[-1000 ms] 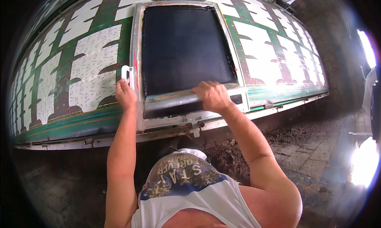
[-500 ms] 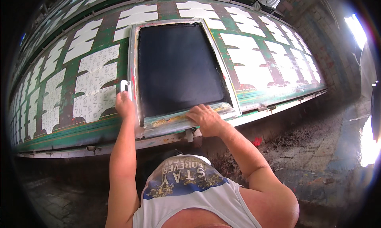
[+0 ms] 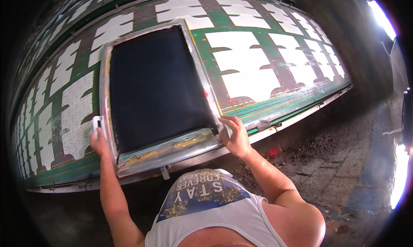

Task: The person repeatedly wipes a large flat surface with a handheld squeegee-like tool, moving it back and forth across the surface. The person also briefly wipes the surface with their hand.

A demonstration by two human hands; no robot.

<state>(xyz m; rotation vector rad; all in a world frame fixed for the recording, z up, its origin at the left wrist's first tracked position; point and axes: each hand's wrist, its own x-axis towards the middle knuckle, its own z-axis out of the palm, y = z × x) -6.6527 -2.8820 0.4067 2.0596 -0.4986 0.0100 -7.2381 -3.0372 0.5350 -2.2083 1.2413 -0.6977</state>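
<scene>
A screen printing frame (image 3: 153, 155) with a dark, black-looking panel (image 3: 157, 83) lies slightly tilted in front of me, over the long green table. On its left side sits a white handle (image 3: 97, 122), and my left hand (image 3: 100, 143) is closed around its lower part. My right hand (image 3: 236, 137) grips the frame's near right corner, fingers bent over the side rail. Smeared yellow and orange paint marks the near rail. What lies beneath the frame is hidden.
White cut fabric pieces (image 3: 247, 70) lie in rows on the green table (image 3: 254, 111), on both sides of the frame; some at the left carry a faint print (image 3: 77, 113). A rail with metal fittings (image 3: 275, 126) runs along the near edge. Dark rubble (image 3: 309, 148) covers part of the floor.
The frame has shifted left over the table, uncovering fabric pieces on its right. My right hand has gone from the near rail to the right corner; my left hand stays on the handle.
</scene>
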